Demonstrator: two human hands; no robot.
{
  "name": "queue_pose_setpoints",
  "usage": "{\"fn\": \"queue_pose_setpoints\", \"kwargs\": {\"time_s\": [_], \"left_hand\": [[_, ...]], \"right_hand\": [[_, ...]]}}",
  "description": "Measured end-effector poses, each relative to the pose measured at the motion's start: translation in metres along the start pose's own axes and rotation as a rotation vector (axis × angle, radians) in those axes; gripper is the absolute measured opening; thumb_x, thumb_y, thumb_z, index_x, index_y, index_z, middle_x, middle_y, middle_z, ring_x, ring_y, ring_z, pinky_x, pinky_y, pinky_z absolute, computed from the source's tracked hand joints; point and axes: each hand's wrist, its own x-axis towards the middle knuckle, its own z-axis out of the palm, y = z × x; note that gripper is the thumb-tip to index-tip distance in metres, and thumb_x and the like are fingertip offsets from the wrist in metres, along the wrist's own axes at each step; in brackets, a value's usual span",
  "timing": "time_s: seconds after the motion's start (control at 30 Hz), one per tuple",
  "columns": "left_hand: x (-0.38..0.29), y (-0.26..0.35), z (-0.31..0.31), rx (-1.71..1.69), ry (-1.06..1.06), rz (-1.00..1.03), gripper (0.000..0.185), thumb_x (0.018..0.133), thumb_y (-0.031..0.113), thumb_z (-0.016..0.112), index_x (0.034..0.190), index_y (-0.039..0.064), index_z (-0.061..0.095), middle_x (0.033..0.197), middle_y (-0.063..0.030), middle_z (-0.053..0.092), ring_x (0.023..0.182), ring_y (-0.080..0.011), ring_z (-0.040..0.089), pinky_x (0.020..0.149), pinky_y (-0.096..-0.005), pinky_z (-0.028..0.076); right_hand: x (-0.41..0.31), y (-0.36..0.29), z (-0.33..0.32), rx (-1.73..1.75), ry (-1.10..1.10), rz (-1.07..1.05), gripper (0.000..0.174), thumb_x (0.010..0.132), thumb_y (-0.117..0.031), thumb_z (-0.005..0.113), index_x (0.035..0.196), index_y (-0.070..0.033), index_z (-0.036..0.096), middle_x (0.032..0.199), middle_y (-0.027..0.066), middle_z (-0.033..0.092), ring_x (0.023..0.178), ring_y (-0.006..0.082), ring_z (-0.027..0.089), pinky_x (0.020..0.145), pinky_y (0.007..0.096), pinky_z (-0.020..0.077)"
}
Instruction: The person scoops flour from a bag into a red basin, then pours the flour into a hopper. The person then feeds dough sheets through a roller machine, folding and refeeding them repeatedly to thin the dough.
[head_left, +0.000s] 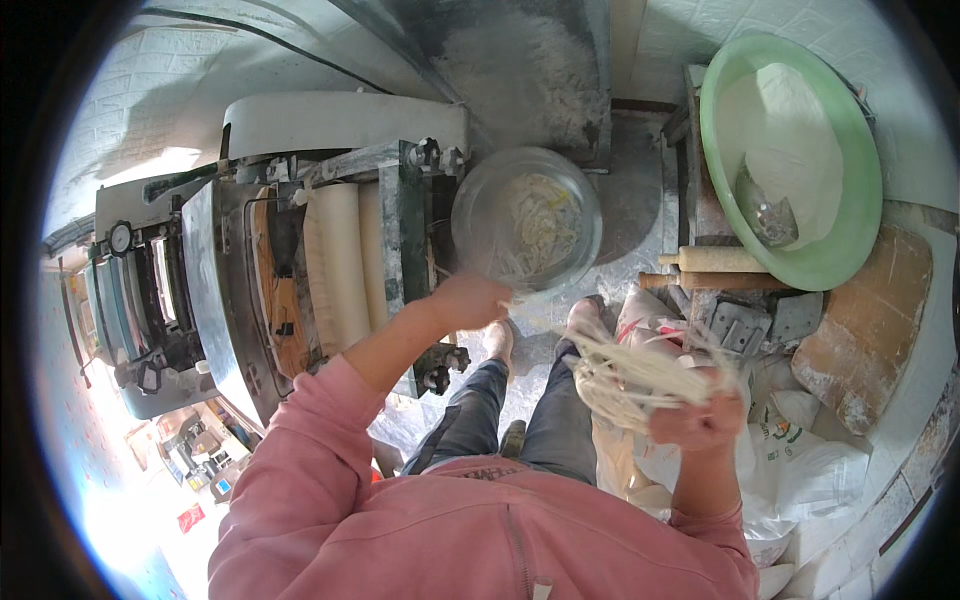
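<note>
My right hand (697, 420) grips a bunch of pale raw noodles (637, 371), whose strands fan out to the left and blur with motion. At the near left rim of a round metal bowl (469, 199) is my left hand (472, 301), also blurred. Its fingers are too smeared to show whether they hold anything. More noodle strands (544, 225), with a small yellow patch among them, lie inside the bowl. The bowl stands beside the end of a dough-rolling machine (401, 240), which has a thick pale roll of dough sheet (337, 262) on it.
On the right, a large green basin (862, 187) holds white flour (795, 127) and a metal scoop (765, 210). Rolling pins (720, 260) and metal blocks (739, 326) sit below it. A floury wooden board (870, 322) leans nearby. White plastic sacks (802, 465) crowd the floor at my right.
</note>
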Motion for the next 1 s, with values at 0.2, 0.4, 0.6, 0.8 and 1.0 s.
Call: {"fn": "queue_pose_setpoints", "kwargs": {"time_s": [0.2, 0.4, 0.6, 0.8, 1.0], "left_hand": [[0.006, -0.034, 0.022, 0.444, -0.136, -0.153, 0.014, 0.081, 0.020, 0.056, 0.082, 0.010, 0.066, 0.079, -0.0136, 0.066, 0.078, -0.0351, 0.064, 0.069, -0.0473, 0.049], [-0.014, 0.088, -0.001, 0.142, -0.163, -0.037, 0.012, 0.077, 0.016, 0.058, 0.078, 0.005, 0.062, 0.077, -0.0127, 0.066, 0.076, -0.0305, 0.066, 0.063, -0.0460, 0.049], [-0.010, 0.107, -0.048, 0.028, 0.072, 0.162, 0.019, 0.077, 0.026, 0.063, 0.076, 0.007, 0.060, 0.071, -0.0113, 0.063, 0.070, -0.0342, 0.062, 0.067, -0.0434, 0.048], [0.006, 0.022, -0.014, 0.141, -0.138, 0.056, 0.016, 0.078, 0.023, 0.063, 0.077, 0.008, 0.061, 0.074, -0.0101, 0.063, 0.075, -0.0339, 0.061, 0.073, -0.0432, 0.045], [0.000, -0.004, 0.013, 0.339, -0.106, -0.264, 0.015, 0.079, 0.015, 0.054, 0.085, 0.007, 0.065, 0.082, -0.0128, 0.067, 0.077, -0.0326, 0.065, 0.069, -0.0456, 0.049]], "right_hand": [[-0.003, -0.029, 0.005, -0.061, 0.076, -0.345, 0.038, 0.097, -0.042, 0.033, 0.090, -0.012, 0.054, 0.054, -0.0010, 0.045, 0.043, 0.0114, 0.042, 0.051, 0.0258, 0.0383], [0.074, 0.050, -0.029, -0.918, 0.505, -0.218, 0.029, 0.096, -0.028, 0.043, 0.085, -0.004, 0.055, 0.068, 0.0078, 0.057, 0.064, 0.0201, 0.055, 0.062, 0.0349, 0.0440], [0.071, 0.072, -0.038, -0.866, 0.411, 0.356, 0.022, 0.093, -0.022, 0.048, 0.085, -0.002, 0.056, 0.065, -0.0004, 0.054, 0.057, 0.0123, 0.050, 0.052, 0.0281, 0.0395], [0.009, 0.009, -0.031, -0.139, 0.230, 0.370, 0.022, 0.088, -0.026, 0.055, 0.086, -0.004, 0.055, 0.063, -0.0030, 0.051, 0.052, 0.0038, 0.044, 0.047, 0.0244, 0.0352], [-0.008, -0.031, -0.023, 0.096, -0.069, -0.337, 0.037, 0.095, -0.034, 0.043, 0.115, -0.003, 0.049, 0.074, 0.0022, 0.057, 0.063, 0.0062, 0.055, 0.054, 0.0239, 0.0427]]}}
